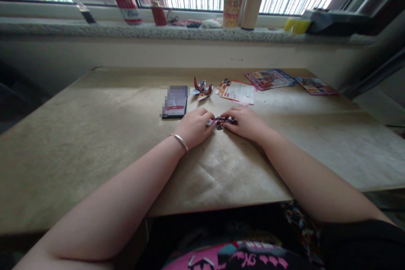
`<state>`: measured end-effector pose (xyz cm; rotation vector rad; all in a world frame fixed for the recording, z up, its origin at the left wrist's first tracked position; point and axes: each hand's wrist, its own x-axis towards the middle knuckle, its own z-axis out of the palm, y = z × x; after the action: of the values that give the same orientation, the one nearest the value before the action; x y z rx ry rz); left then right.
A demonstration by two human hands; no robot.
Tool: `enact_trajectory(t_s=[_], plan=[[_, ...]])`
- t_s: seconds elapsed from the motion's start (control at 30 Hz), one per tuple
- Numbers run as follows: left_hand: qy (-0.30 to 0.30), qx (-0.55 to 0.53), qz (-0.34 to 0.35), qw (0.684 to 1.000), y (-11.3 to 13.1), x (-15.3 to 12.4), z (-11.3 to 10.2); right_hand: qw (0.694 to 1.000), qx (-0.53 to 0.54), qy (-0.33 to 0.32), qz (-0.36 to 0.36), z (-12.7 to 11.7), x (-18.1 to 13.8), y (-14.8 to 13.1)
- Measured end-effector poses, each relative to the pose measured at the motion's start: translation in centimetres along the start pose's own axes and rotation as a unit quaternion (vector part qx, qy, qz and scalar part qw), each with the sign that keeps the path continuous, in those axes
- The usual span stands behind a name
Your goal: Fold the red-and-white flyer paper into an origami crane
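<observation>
A small piece of folded, colourfully printed paper (219,123) lies low over the table between my two hands. From the left, my left hand (196,125), with a silver bangle at its wrist, pinches one end of it. At the opposite end, my right hand (245,121) has its fingers closed on the paper. Parts of the paper are hidden under the fingers. Just beyond my hands sits a folded paper figure (201,89) with pointed tips, like an origami crane. A dark phone or tablet (176,102) lies left of the figure, its screen lit and partly blurred.
Printed sheets (238,92) lie behind my right hand, with glossy leaflets (271,79) and another leaflet (315,86) farther right. On the stone windowsill (104,31) stand a red can (127,7), a red bottle (158,13), a patterned cup (233,6) and a yellow object (297,25).
</observation>
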<state>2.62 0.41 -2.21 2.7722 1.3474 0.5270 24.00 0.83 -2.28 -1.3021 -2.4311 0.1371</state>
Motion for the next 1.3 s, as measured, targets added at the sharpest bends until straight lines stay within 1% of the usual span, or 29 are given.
enact_trajectory(t_s=[0.13,0.23,0.4,0.53,0.63,0.77,0.9,1.03,1.17,1.23,1.3], plan=[[-0.001,-0.02,-0.006,1.0,-0.3,0.0,0.4,0.999,0.03,-0.011,-0.008,0.3,0.1,0.2],[-0.003,-0.008,-0.01,1.0,-0.4,0.1,0.6,0.998,0.056,-0.015,-0.011,0.5,0.1,0.4],[-0.022,0.001,0.0,1.0,-0.5,0.0,0.7,0.996,0.083,0.0,-0.016,0.8,0.1,0.4],[-0.018,-0.017,0.009,1.0,-0.6,0.0,0.9,0.997,0.081,0.01,-0.011,0.9,0.1,0.3],[-0.007,-0.03,0.019,0.999,-0.7,0.0,1.0,0.998,0.059,0.02,0.001,1.1,0.2,0.4],[-0.001,-0.044,0.027,0.999,-0.7,0.0,1.0,0.999,0.031,0.035,-0.009,1.3,0.3,0.6],[-0.005,-0.066,0.025,0.997,-0.5,0.0,0.8,0.999,0.038,0.025,-0.012,1.3,0.4,0.6],[0.013,-0.091,0.009,0.996,-0.4,-0.1,0.9,0.997,0.068,0.031,-0.015,1.2,0.5,0.5],[0.044,-0.146,-0.008,0.988,-0.4,-0.1,1.1,0.992,0.118,0.049,0.002,1.2,0.5,0.5],[0.044,-0.161,-0.009,0.986,-0.4,0.0,1.0,0.99,0.134,0.05,0.01,1.1,0.5,0.2],[0.036,-0.156,-0.008,0.987,-0.3,0.1,1.0,0.989,0.141,0.049,0.009,1.0,0.4,-0.1]])
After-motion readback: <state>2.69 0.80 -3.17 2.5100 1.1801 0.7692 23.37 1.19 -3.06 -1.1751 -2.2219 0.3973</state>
